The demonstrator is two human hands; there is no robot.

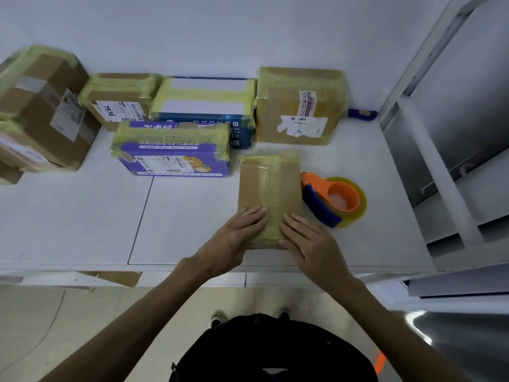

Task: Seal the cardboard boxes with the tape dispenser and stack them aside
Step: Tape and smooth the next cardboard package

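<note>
A small flat cardboard box [268, 186] lies near the table's front edge, with a yellowish tape strip down its middle. My left hand [238, 235] presses flat on its near left part, fingers straight. Flat on the near right part of the box lies my right hand [308, 244], its fingertips at the tape strip. The orange and blue tape dispenser [330, 201] with its yellowish roll lies on the table just right of the box, untouched.
Several taped boxes stand along the wall: a brown stack [41, 111] at far left, a small brown box [118, 100], a blue-white box [203, 106], a purple box [173, 150] and a large brown box [298, 106]. A metal frame [429, 150] borders the white table [82, 216] on the right.
</note>
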